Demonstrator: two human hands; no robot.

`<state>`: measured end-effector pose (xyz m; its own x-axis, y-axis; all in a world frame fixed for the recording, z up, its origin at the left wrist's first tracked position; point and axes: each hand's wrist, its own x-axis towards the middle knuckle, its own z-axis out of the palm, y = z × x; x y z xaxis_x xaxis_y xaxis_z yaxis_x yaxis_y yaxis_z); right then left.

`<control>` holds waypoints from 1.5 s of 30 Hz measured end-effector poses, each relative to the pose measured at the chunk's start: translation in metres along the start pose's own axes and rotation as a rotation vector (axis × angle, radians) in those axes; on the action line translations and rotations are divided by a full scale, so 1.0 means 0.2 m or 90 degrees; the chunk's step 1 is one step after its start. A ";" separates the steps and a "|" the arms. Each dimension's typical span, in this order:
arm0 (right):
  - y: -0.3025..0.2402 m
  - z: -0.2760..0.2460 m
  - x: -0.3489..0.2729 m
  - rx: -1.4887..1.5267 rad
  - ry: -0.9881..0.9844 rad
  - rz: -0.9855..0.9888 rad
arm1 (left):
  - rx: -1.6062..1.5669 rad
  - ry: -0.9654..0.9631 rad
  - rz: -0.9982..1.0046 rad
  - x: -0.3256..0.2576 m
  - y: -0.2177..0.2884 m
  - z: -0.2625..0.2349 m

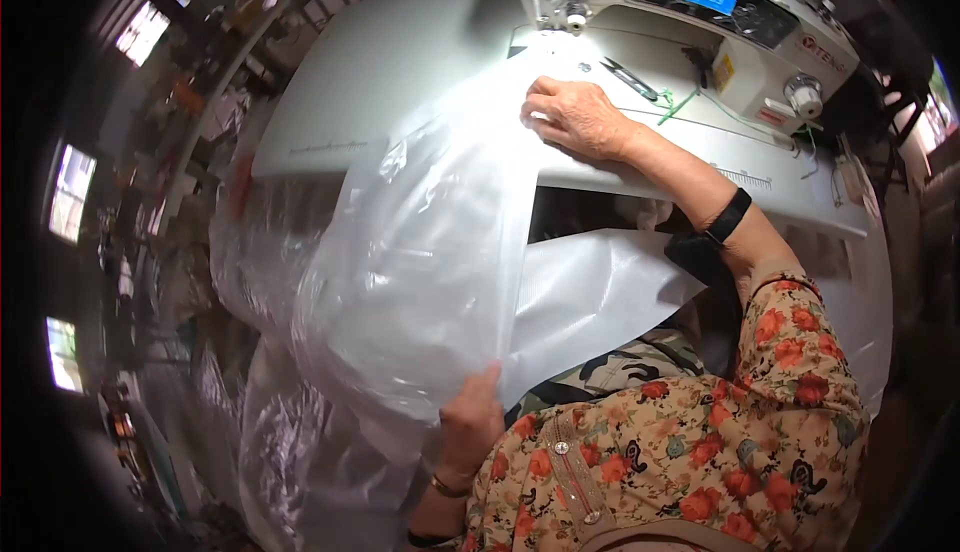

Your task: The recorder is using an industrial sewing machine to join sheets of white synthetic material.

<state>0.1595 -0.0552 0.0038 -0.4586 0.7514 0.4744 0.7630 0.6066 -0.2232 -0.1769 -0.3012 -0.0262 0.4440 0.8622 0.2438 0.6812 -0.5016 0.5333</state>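
Note:
A large translucent white plastic sheet (pixel 410 262) runs from the sewing machine's needle area down over the table's front edge to my lap. Near my body, my left hand (pixel 472 420) is closed on the sheet's folded edge, with one finger along it. My right hand (pixel 578 117) lies on the table just in front of the needle, its fingers bent and closed on the sheet's right edge; the fingertips are partly hidden. The white sewing machine (pixel 700 12) stands at the far right with its lit needle area (pixel 565 32) above the sheet's far end.
Thread snips (pixel 630 80) and green thread (pixel 682 104) lie on the table to the right of my right hand. More clear plastic (pixel 280 432) hangs in folds at the left. The pale table (pixel 350 82) extends far left, with chairs behind it.

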 end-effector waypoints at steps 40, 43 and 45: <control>0.04 0.05 -0.01 0.053 0.139 0.125 | 0.192 -0.013 0.333 1.68 0.08 0.17; 0.04 0.03 0.01 0.109 0.094 0.165 | 0.269 -0.033 0.298 1.78 0.07 0.19; 0.03 0.00 0.03 0.136 0.075 0.210 | 0.254 -0.016 0.287 1.83 0.06 0.21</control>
<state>0.1621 -0.0470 0.0043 -0.1400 0.8872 0.4396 0.7426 0.3878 -0.5461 0.0174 0.0047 0.0359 0.7502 0.5585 0.3540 0.5863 -0.8094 0.0345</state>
